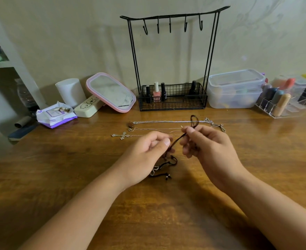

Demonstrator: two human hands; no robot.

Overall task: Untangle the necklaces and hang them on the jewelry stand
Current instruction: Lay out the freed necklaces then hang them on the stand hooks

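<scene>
Both hands hold a dark brown cord necklace above the wooden table. My left hand pinches its lower part, and loose ends with a small silver charm dangle beneath it. My right hand pinches the upper part, where a cord loop sticks up. Behind the hands lie three silver chains: a thick chain with a brown stone, a thin chain, and a cross necklace. The black wire jewelry stand rises at the back with its hooks bare.
Nail polish bottles fill the stand's basket. To the left are a pink mirror, a white cup, a cream case and a wipes pack. Plastic boxes and a clear organizer are at the right.
</scene>
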